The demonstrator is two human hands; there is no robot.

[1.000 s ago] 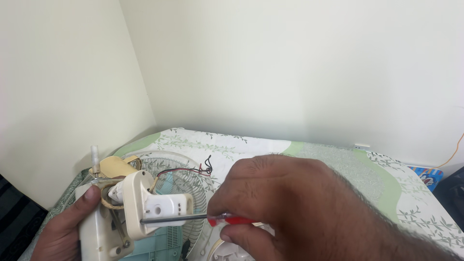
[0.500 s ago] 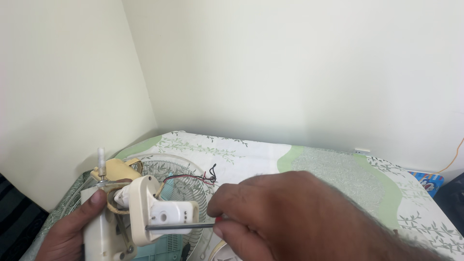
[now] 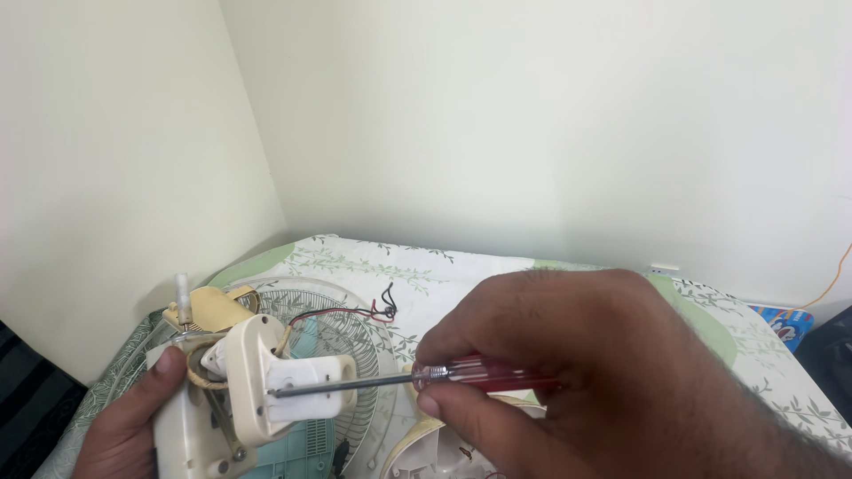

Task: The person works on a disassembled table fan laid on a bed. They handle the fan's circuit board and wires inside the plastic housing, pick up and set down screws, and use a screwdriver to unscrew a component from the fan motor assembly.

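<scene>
Gripping a screwdriver [image 3: 426,377] by its red handle, the right hand [image 3: 612,381] fills the near right of the view, thumb and fingers closed tight round the handle; the thin metal shaft runs left and its tip sits against the face of a cream motor housing [image 3: 257,381], at a small hole or screw that is too small to tell apart; the left hand [image 3: 129,421] is wrapped round the housing's lower left side, thumb up along its edge, holding it steady above the bed. As a judgement, the work is partway along: the housing already stands free of the fan guard [image 3: 333,333], with red and black wires [image 3: 355,310] loose and bare-ended behind it, while the part under the tip looks still fastened; whether other screws are already out cannot be seen. Below the right hand a round cream shell [image 3: 417,448] lies partly hidden. Beyond, the wire guard lies flat on a leaf-print sheet [image 3: 497,266]; farther back a pale wall [image 3: 532,115] meets the corner, and an orange cord [image 3: 830,284] hangs at the far right.
</scene>
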